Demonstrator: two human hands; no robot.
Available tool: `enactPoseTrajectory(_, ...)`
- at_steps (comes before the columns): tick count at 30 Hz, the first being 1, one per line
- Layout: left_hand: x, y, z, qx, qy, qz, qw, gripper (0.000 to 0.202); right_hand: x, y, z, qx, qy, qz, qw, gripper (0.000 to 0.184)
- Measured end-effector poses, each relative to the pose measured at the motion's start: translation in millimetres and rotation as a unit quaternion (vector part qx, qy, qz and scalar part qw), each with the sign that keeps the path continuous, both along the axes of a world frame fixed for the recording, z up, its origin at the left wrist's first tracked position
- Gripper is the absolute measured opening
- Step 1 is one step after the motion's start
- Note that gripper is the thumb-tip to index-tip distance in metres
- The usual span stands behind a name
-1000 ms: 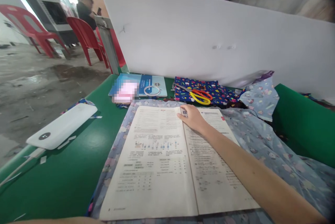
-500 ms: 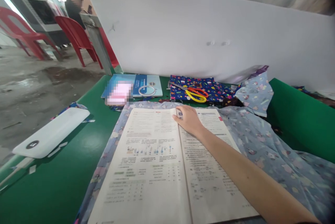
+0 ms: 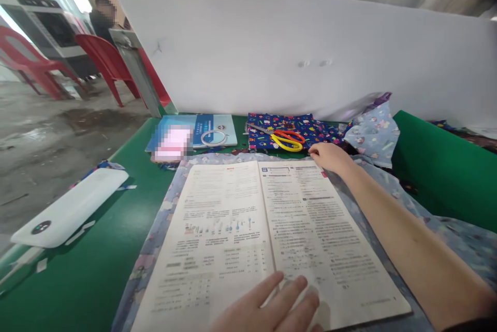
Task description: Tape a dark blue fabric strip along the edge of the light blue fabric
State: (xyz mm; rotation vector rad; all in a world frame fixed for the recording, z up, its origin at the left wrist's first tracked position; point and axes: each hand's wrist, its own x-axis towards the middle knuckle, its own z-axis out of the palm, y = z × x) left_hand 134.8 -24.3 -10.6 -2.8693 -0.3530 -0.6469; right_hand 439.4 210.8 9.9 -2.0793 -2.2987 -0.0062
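An open book (image 3: 221,202) is spread on a pale patterned cloth (image 3: 157,228) on the green table (image 3: 104,254), and over its lower pages, beside the spine, the left hand (image 3: 277,308) is laid open with fingers slightly parted and nothing grasped. The right hand (image 3: 330,157) is placed at the book's top right corner with its fingers curled; whether a page edge is pinched there cannot be told. Beyond the book, yellow-and-orange-handled scissors (image 3: 287,141) are seen resting on folded dark-blue printed fabric (image 3: 258,139).
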Motion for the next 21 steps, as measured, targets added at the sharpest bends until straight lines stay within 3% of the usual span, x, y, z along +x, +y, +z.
enactPoseTrajectory(3,8.1,6.3,-17.7,0.062,-0.035,0.028,0.997,0.026,13.2,6.7,-1.4,-0.062,-0.027,-0.009,0.998,0.027)
enactPoseTrajectory(8,9.3,5.9,-35.1,0.064,-0.042,0.045,0.996,0.028,23.0,15.7,-5.9,-0.11,0.011,-0.017,0.994,0.026)
enactPoseTrajectory(21,3.1,7.7,-47.9,-0.042,-0.039,0.002,0.998,0.031,38.8,26.5,-34.5,0.077,0.097,0.011,0.992,0.025)
